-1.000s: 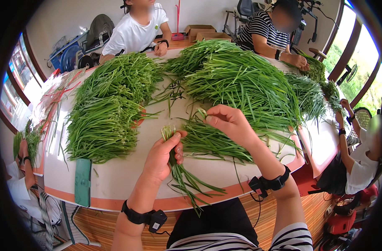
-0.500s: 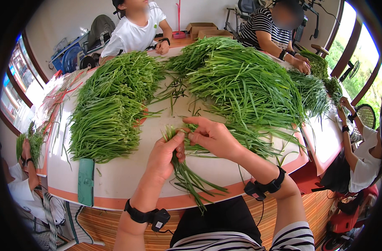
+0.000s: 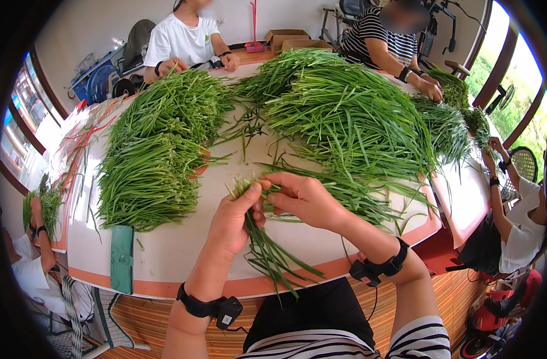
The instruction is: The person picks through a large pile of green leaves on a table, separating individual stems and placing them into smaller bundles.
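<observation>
A small bunch of garlic chives (image 3: 266,245) is gripped in my left hand (image 3: 232,218), closed around it near the pale cut ends. The leaves hang down toward the table's front edge. My right hand (image 3: 300,197) is closed in a pinch against those ends, its fingertips meeting the left thumb; whatever lies between them is hidden. Just beyond my right hand spreads a large heap of chives (image 3: 351,113). To the left, another long pile of chives (image 3: 150,173) lies in stacked rows.
A green phone case (image 3: 122,260) lies by the front left edge of the white table (image 3: 183,251). Loose scraps litter the middle. Across the table sits a person in a white shirt (image 3: 183,39); another in stripes (image 3: 384,36) handles greens. Further people work at both sides.
My right hand's fingers have drawn in to a pinch at the bunch's ends, where the index finger was stretched out before. The person across has brought a hand onto the left pile.
</observation>
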